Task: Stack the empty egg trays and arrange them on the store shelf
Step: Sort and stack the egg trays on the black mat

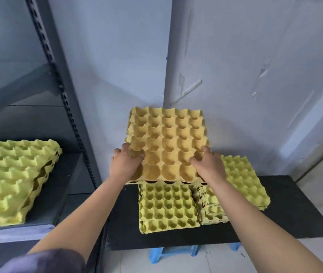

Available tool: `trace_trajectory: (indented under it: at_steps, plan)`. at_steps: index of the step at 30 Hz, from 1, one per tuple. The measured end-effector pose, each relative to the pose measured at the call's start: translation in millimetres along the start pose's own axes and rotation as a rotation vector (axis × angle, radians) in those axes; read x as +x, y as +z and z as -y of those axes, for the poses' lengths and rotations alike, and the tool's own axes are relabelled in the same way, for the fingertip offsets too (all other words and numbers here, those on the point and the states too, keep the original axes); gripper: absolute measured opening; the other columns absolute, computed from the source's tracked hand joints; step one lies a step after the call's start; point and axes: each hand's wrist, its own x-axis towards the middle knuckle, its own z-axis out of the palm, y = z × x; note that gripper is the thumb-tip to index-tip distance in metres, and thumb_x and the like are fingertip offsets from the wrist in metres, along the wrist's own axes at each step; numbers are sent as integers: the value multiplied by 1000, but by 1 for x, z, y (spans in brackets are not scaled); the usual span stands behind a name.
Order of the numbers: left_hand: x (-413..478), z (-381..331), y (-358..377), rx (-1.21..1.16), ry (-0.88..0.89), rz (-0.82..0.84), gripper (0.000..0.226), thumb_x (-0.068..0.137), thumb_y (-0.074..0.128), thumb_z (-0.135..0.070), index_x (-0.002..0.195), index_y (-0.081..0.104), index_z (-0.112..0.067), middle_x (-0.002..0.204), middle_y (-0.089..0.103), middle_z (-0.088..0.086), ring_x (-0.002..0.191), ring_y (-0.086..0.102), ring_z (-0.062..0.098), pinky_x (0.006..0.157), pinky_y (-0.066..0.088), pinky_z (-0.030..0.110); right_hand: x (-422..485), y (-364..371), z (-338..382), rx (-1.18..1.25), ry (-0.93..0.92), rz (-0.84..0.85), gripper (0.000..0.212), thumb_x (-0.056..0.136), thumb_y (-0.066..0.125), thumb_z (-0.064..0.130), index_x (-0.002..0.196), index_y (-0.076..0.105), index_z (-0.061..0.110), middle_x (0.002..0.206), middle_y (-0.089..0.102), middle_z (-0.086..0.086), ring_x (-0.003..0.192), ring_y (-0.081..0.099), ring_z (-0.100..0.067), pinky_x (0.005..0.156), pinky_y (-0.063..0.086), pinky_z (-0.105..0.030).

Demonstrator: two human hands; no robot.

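A stack of yellow-orange egg trays [168, 134] is held up above the black board, cups facing up. My left hand [126, 161] grips its near left corner and my right hand [209, 161] grips its near right corner, fingers curled into the cups. Below lie three piles of greenish-yellow trays: a front pile [166, 207], a small pile [212, 209] partly hidden by my right forearm, and a right pile [245, 182]. A further stack of trays [11, 180] lies upside down on the grey shelf [44, 215] at the left.
The black board [286, 207] rests on a blue stool [156, 255]. A dark slotted shelf upright [64, 91] stands between shelf and board. White walls meet in a corner behind the held trays. A door frame [322, 154] is at the far right.
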Motion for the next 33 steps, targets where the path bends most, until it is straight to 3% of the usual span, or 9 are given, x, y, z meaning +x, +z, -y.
trace_trajectory:
  at_steps: [5, 9, 17, 26, 33]
  plan:
    - [-55, 10, -42, 4, -22, -87, 69, 85, 53, -52, 143, 26, -26, 138, 34, 16, 125, 38, 40, 102, 36, 51, -41, -10, 15, -14, -131, 28, 65, 86, 50, 54, 142, 34, 26, 127, 42, -14, 113, 51, -35, 82, 48, -38]
    - [-114, 33, -71, 36, -79, -144, 71, 84, 55, -55, 143, 26, -28, 140, 32, 15, 127, 36, 38, 104, 34, 48, -88, -5, 19, -46, -224, 96, 65, 86, 46, 58, 142, 34, 27, 128, 42, -14, 111, 53, -35, 84, 50, -40]
    - [-199, 113, -144, 54, -201, -289, 72, 80, 58, -59, 139, 27, -31, 131, 37, 16, 117, 45, 40, 96, 45, 52, -176, 27, 70, 11, -424, 216, 61, 84, 44, 64, 135, 39, 32, 121, 48, -8, 107, 55, -31, 82, 47, -36]
    - [-242, 208, -240, 42, -280, -477, 66, 83, 56, -56, 139, 31, -32, 132, 40, 15, 117, 46, 36, 97, 44, 48, -258, 83, 169, 53, -549, 251, 79, 91, 44, 57, 151, 5, 23, 141, 37, -13, 123, 46, -34, 90, 44, -42]
    - [-242, 308, -328, 26, -324, -481, 66, 82, 59, -56, 138, 32, -33, 130, 39, 16, 111, 50, 37, 95, 46, 50, -324, 153, 258, 143, -569, 304, 75, 88, 47, 58, 147, 24, 18, 138, 45, -9, 119, 51, -29, 90, 50, -44]
